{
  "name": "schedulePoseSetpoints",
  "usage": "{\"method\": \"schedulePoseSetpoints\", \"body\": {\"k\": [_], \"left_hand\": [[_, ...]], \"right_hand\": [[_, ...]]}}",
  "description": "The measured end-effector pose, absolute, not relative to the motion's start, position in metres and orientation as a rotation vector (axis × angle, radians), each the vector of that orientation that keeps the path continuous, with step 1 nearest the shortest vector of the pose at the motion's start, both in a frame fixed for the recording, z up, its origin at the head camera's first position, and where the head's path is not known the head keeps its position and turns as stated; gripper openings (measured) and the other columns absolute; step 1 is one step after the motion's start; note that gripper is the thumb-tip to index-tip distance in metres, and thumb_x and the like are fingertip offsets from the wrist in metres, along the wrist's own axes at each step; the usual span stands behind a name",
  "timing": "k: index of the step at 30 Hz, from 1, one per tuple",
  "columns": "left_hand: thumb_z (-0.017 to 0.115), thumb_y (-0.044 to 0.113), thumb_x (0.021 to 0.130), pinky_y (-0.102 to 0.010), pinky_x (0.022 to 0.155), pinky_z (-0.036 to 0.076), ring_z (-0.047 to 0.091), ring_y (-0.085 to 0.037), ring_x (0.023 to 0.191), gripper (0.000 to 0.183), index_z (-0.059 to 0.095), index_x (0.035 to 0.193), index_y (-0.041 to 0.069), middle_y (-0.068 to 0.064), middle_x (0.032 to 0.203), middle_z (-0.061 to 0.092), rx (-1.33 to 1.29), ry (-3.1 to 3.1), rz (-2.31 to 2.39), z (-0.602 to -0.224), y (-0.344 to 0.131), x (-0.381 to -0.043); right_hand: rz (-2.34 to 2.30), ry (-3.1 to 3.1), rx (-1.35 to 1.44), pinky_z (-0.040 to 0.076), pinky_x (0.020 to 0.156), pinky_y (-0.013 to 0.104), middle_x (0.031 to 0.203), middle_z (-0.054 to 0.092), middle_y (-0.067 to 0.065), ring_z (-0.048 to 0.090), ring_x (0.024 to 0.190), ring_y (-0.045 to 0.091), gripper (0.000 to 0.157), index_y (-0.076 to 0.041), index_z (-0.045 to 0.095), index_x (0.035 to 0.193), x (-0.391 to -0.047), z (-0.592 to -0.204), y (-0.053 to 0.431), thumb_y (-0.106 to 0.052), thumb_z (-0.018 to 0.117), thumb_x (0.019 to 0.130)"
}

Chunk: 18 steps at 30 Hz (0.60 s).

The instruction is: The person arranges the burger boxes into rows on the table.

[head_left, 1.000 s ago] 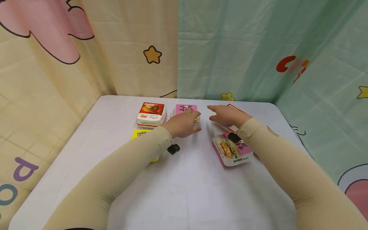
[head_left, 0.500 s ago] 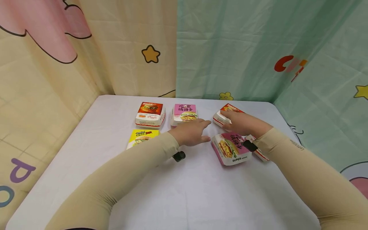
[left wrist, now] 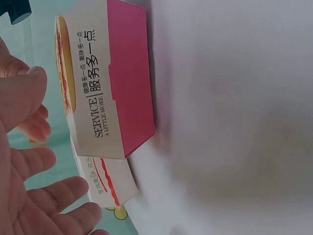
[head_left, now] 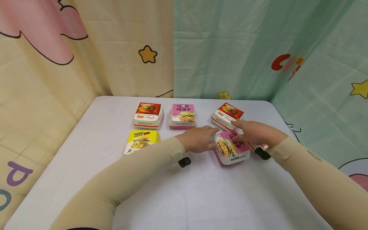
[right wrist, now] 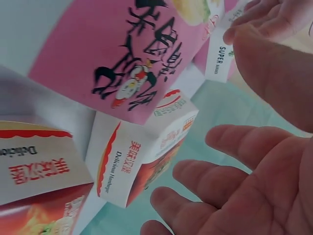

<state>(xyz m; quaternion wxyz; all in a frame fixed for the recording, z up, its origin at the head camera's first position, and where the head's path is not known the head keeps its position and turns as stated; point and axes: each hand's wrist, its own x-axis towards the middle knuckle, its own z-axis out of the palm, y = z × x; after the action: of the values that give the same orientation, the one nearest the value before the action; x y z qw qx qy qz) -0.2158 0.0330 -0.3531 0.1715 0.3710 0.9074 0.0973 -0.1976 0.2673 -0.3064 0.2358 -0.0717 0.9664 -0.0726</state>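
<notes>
A pink and white burger box (head_left: 234, 153), printed "SUPER", sits on the right half of the table. My left hand (head_left: 199, 139) is at its left side with fingers extended; in the left wrist view a small gap separates the fingers (left wrist: 58, 193) from the box (left wrist: 129, 78). At the box's upper right hovers my right hand (head_left: 256, 133), its fingers spread and holding nothing; the right wrist view shows the palm (right wrist: 264, 191) facing the box's pink lid (right wrist: 122, 63). Behind stands a red and white burger box (head_left: 227, 117). Another red-and-white box (right wrist: 39, 181) is mostly hidden by my right wrist.
On the left half of the white table (head_left: 184, 198) are a red and white burger box (head_left: 148, 115), a pink one (head_left: 183, 116) and a yellow one (head_left: 141, 140), partly covered by my left sleeve. Printed curtains (head_left: 224, 48) enclose the back and sides.
My left hand has moved right and nearer, from the back pink box to the front one. My right hand has come back and rightward from the rear red box. The boxes stay in place.
</notes>
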Motion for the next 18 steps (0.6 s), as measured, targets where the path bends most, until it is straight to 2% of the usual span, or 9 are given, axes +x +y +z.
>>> {"method": "schedulePoseSetpoints", "body": {"k": [8,13,18], "left_hand": [[0.060,0.055,0.103,-0.042,0.122,0.044,0.042,-0.020,0.154,0.081,0.025,0.169,0.023,-0.003,0.170,0.037,1.067,2.551,0.341,-0.359,0.048,-0.213],[0.057,0.059,0.103,-0.042,0.121,0.044,0.042,-0.019,0.153,0.080,0.026,0.168,0.025,-0.002,0.170,0.036,1.024,2.558,0.360,-0.365,0.056,-0.211],[0.056,0.061,0.103,-0.043,0.119,0.046,0.047,-0.017,0.147,0.078,0.030,0.167,0.027,0.000,0.169,0.037,0.969,2.562,0.389,-0.372,0.060,-0.209]], "right_hand": [[-0.215,2.598,-0.202,0.042,0.116,0.066,0.166,0.036,0.028,0.040,0.150,0.049,0.091,-0.008,0.032,0.166,-0.187,-0.316,0.273,-0.045,0.076,0.096],[-0.245,2.583,-0.181,0.050,0.109,0.059,0.161,0.043,0.029,0.051,0.137,0.043,0.094,-0.008,0.030,0.166,-0.184,-0.322,0.274,-0.043,0.079,0.093],[-0.220,2.612,-0.208,0.050,0.108,0.059,0.151,0.054,0.029,0.057,0.129,0.039,0.091,-0.007,0.034,0.164,-0.183,-0.328,0.276,-0.042,0.079,0.094]]}}
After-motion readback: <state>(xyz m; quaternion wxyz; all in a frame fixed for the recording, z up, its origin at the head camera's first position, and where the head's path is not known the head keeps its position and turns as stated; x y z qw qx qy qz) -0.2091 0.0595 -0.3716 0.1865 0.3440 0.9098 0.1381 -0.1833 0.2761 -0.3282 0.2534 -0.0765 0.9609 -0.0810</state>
